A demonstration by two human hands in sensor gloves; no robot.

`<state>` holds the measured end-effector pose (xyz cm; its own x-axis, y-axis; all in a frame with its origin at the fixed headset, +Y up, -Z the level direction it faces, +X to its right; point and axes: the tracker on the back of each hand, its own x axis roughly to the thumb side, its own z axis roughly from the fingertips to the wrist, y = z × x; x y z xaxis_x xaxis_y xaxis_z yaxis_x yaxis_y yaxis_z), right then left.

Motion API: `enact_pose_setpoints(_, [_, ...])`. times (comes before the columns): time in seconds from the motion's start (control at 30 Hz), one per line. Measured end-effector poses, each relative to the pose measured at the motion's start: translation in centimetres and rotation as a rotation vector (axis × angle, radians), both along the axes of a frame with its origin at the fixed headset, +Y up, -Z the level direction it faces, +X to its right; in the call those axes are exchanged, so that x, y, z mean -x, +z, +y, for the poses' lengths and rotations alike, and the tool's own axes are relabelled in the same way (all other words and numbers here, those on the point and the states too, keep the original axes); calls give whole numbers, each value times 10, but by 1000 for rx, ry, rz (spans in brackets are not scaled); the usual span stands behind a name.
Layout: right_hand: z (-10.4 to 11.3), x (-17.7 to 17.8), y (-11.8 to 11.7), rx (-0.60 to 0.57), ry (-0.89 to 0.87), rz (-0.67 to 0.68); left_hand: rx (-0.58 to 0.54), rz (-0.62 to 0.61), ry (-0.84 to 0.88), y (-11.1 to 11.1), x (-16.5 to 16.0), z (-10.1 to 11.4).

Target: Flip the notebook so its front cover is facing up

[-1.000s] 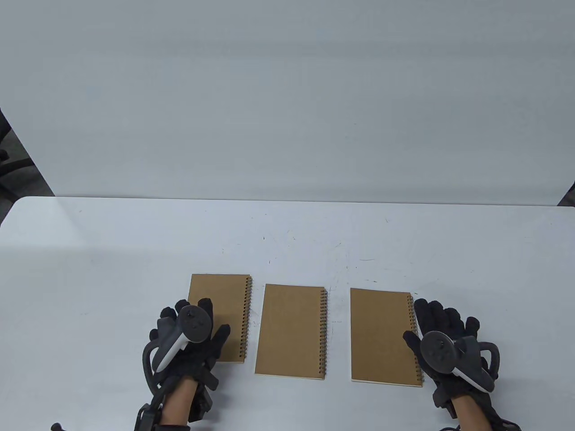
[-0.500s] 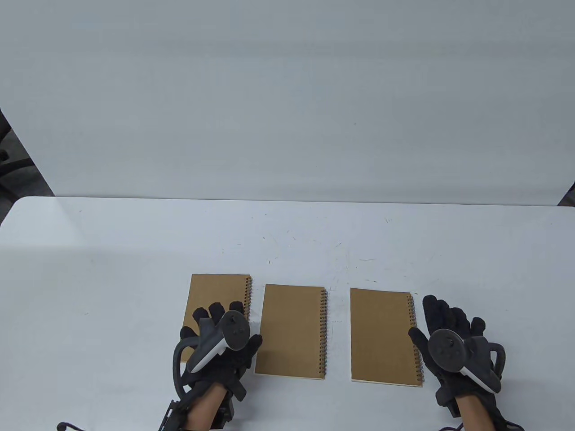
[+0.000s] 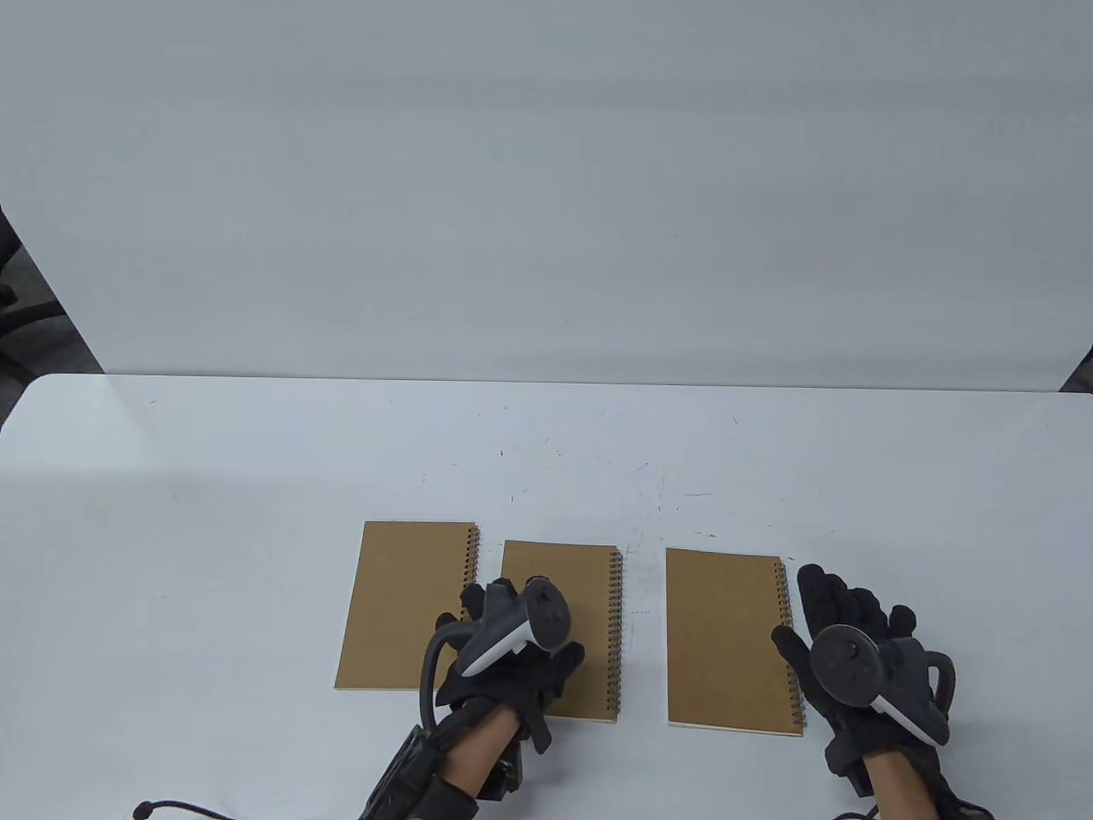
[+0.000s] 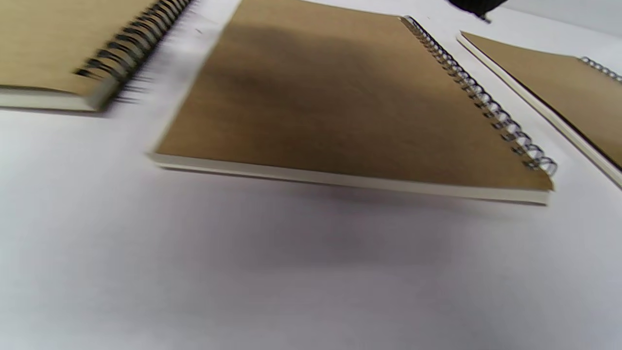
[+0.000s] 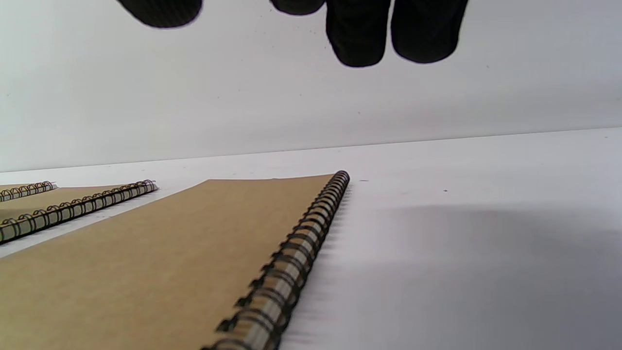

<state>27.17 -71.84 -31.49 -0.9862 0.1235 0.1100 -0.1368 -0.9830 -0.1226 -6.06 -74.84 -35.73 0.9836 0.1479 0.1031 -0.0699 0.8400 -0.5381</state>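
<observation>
We are looking down at a white table point(image 3: 256, 478) where three brown spiral-bound notebooks are lying flat in a row, each with its wire binding along its right edge. Our left hand point(image 3: 504, 658) is hovering over the near left part of the middle notebook point(image 3: 581, 598), its fingers pointing away from us and mostly hidden under the tracker point(image 3: 521, 628) strapped to its back, so we cannot tell how wide the fingers are spreading or whether they are touching the cover. In the left wrist view the middle notebook point(image 4: 340, 107) is lying plain and closed, with only a dark shadow falling across its cover. The left notebook point(image 3: 401, 606) is sitting just beside it, uncovered, and the right notebook point(image 3: 726, 641) is lying a little further off. Our right hand point(image 3: 854, 658) is resting open beside the right notebook's spiral edge, fingers spread and stretched forward, thumb reaching toward the coils, gripping nothing. In the right wrist view its fingertips point(image 5: 359, 39) are hanging above the bare table just past the spiral point(image 5: 296, 257), clear of the notebook.
</observation>
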Motion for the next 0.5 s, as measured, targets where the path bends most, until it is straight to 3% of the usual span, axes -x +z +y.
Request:
enact_pose_setpoints(0.27, [-2, 1, 0, 11, -4, 9, 117, -17, 2, -15, -45, -21])
enact_pose_setpoints(0.5, [-2, 3, 1, 15, 1, 16, 142, -14, -108, -22, -65, -24])
